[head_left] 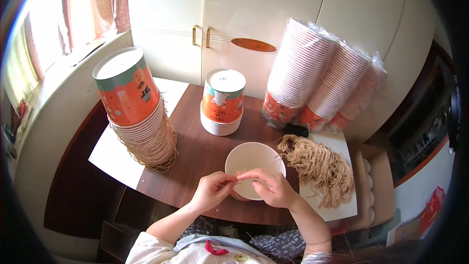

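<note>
A round paper bucket (251, 159), white inside, stands mouth up at the table's near edge. Over its near rim my left hand (214, 190) is closed in a pinch. Beside it my right hand (271, 187) bends inward, its fingertips meeting those of the left. Anything between the fingertips is too thin to make out. A short piece of twine (279, 156) shows at the bucket's right rim. Just right of the bucket, a heap of tan twine pieces (322, 168) lies loose.
On the left leans a tall stack of buckets with twine (146, 139), topped by an upside-down orange bucket (128, 93). A shorter stack (223, 100) stands at the back middle. Plastic-wrapped bucket stacks (303, 66) are at the back right. A cardboard box (378, 181) stands right of the table.
</note>
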A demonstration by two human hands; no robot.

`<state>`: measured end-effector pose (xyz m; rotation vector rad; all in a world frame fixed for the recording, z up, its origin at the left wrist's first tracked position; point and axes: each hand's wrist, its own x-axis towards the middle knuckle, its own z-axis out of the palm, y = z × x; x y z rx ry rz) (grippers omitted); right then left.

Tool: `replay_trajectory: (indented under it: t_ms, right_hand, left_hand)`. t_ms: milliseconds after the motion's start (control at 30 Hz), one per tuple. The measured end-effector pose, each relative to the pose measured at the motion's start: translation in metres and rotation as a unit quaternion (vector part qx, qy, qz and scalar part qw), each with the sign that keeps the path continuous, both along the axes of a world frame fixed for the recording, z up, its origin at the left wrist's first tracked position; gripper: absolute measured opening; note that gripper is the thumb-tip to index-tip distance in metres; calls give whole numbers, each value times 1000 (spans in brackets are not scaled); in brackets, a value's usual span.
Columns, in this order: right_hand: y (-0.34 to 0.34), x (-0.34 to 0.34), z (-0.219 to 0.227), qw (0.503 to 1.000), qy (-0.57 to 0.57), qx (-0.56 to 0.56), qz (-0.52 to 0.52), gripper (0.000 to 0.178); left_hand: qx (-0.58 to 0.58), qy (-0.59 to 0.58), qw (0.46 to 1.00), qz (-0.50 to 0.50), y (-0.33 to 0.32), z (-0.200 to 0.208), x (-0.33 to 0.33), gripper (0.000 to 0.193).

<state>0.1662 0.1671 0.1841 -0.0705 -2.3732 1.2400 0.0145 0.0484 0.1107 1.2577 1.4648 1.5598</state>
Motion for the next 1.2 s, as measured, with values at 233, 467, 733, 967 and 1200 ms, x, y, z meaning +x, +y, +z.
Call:
replay_trajectory:
  t_ms: [233, 467, 733, 967, 1200]
  right_hand:
    - [13, -20, -12, 999, 15, -34, 8, 25]
    - [15, -27, -23, 991, -34, 128, -28, 23]
    - [-11, 7, -35, 983, -11, 100, -151, 25]
    - [-22, 7, -46, 968, 73, 170, -168, 11]
    - [-47, 15, -66, 928, 60, 308, -203, 13]
  left_hand:
    - [21, -4, 999, -38, 1, -15, 6, 15]
    - [-112, -79, 989, -63, 3, -9, 5, 18]
    - [-113, -187, 971, -97, 3, 2, 1, 22]
    - [-96, -230, 960, -125, 7, 0, -1, 19]
    - [-73, -235, 960, -135, 9, -9, -6, 16]
